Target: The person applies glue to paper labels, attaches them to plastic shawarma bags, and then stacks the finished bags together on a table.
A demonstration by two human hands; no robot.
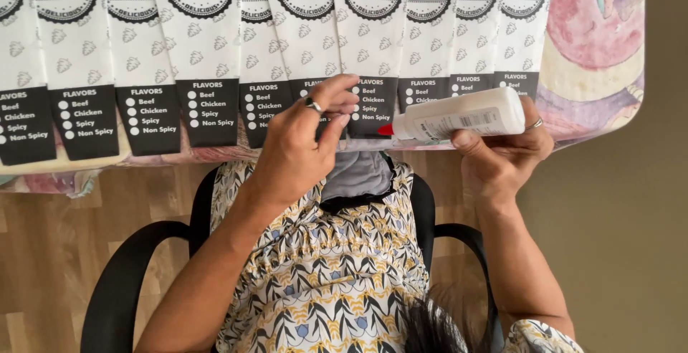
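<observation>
- Glue bottle (459, 114), white with a red tip, lies sideways in the right hand (502, 156), which is clenched round its body; the tip points toward the lower end of a paper sleeve (372, 45).
- Left hand (304, 141) wears a ring and pinches the black bottom edge of a neighbouring sleeve (313, 37) between thumb and fingertips, just beside the red tip.
- Row of paper sleeves, white with black round emblems and black lower panels, lies side by side and overlapping across the bench (595, 52), which is covered in a cloth of pink and purple patches.
- By my judgement the work is in its middle: the sleeves left of the hands lie flat and orderly, as if already handled, while those to the right may still await it. Whether any glue is on the paper cannot be told.
- Below the bench, a black office chair (129, 281) and a patterned garment (330, 267) show against a wooden floor.
</observation>
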